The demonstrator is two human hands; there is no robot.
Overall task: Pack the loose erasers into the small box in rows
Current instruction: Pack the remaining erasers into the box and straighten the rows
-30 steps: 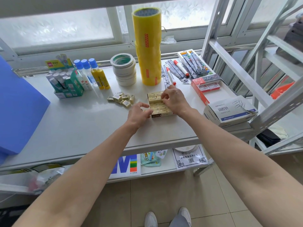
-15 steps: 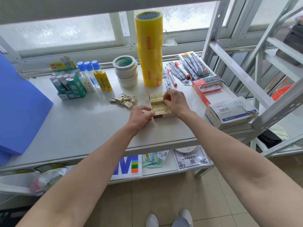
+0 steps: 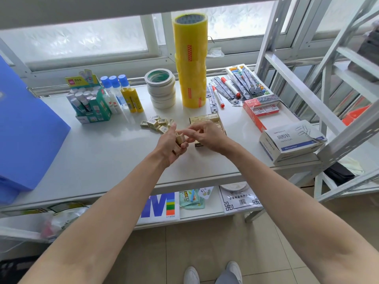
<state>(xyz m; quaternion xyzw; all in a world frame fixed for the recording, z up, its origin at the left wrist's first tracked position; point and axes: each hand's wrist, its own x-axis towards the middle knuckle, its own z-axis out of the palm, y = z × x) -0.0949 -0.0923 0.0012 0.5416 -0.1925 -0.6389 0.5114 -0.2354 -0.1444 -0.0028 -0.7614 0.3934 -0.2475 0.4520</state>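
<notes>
Since a second ago both hands have lifted off the small box (image 3: 207, 128) and met just above the surface (image 3: 102, 152), a little to the box's left. The left hand (image 3: 171, 143) now grasps a short stack of erasers (image 3: 180, 140) in its curled fingers, held like a magazine so the right hand (image 3: 207, 135) can draw from it. The right hand's fingers reach across to the top of that stack, seemingly pinching one eraser, though whether it has one free I cannot tell. The held stack stands roughly upright, its long axis running near to far and tilted up.

The box lies flat with its long axis pointing away, toward the yellow tape rolls (image 3: 191, 60), rows already filling it. The remaining loose erasers (image 3: 156, 123) lie jumbled to the far left of the box, within easy reach
</notes>
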